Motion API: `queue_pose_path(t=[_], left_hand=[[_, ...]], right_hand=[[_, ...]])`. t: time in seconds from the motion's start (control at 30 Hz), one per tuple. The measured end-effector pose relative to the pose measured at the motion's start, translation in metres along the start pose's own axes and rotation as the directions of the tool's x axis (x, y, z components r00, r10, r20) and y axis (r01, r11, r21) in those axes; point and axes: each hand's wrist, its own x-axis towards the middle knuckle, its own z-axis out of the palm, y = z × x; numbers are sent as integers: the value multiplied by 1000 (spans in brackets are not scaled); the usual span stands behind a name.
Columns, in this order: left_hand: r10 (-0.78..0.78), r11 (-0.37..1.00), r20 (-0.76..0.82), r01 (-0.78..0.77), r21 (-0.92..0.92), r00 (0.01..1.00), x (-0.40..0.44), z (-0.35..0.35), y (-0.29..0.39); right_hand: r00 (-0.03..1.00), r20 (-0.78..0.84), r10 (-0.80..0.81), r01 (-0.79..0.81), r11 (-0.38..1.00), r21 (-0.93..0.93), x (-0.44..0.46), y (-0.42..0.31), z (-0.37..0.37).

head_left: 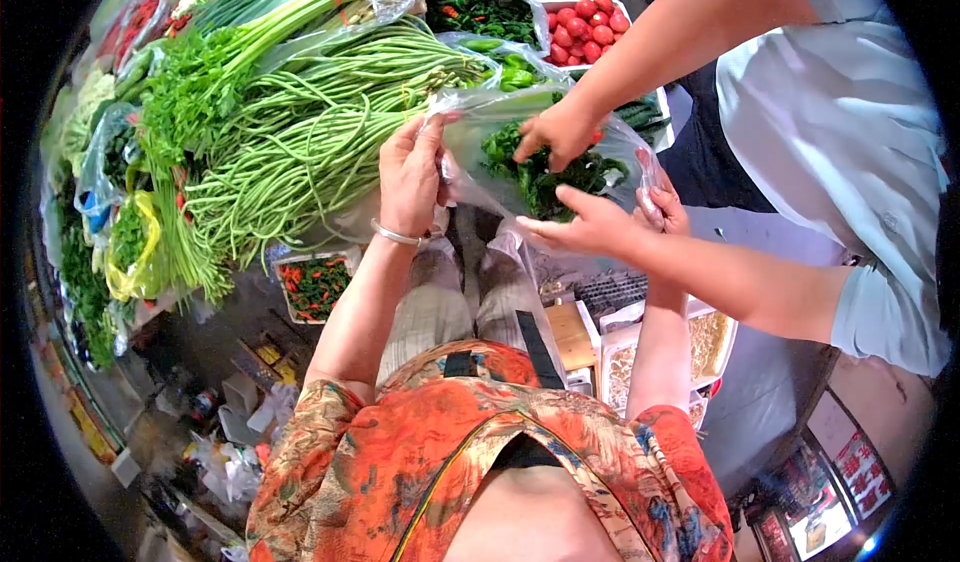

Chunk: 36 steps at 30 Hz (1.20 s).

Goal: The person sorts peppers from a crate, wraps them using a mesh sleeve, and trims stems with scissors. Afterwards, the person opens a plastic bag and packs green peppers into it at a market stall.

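Observation:
A clear plastic bag (480,187) is stretched between my two hands. My left hand (408,174), with a bangle at the wrist, pinches the bag's left edge. On the opposite side my right hand (664,207) grips the bag's right edge, partly covered by another person's forearm. Inside the bag lie dark green vegetables (545,192) that look like wrinkled peppers, with a spot of red. The other person's upper hand (562,134) reaches down onto them. That person's lower hand (585,222) is at the bag's near side, fingers stretched out.
Long beans (310,152) and leafy celery (190,112) are heaped at the left. Beyond the bag are dark peppers (485,12) and a box of tomatoes (588,30). A crate of red and green peppers (313,287) sits low left; white trays (708,347) stand low right.

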Motion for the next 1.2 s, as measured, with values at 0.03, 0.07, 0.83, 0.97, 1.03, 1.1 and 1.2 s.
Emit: queue_pose_path(t=[0.03, 0.07, 0.83, 0.97, 1.03, 1.1, 1.2], left_hand=[[3, 1000, -4, -3, -1, 1000, 0, -1, -3], [-12, 1000, -16, 11, -15, 1000, -3, -2, -6], [-290, 948, 330, 317, -29, 898, -81, -19, -65], [-330, 929, 288, 363, -68, 899, -83, -23, -72], [-380, 913, 218, 402, -68, 899, -81, -25, -69], [-343, 925, 240, 371, -81, 908, -84, -29, -67], [-343, 923, 238, 373, -94, 909, -79, -30, -65]], right_hand=[[1000, -14, 12, -13, 1000, -17, 1, -11, -3], [994, -1, 109, -109, 993, 45, -8, -15, -8], [161, 865, -476, 740, -522, -425, -83, 4, -98], [127, 831, -541, 782, -461, -420, -69, 7, -110], [198, 788, -584, 657, -517, -549, -67, 4, -113], [224, 811, -541, 695, -495, -522, -71, 6, -116], [187, 841, -507, 802, -415, -429, -72, 7, -117]])
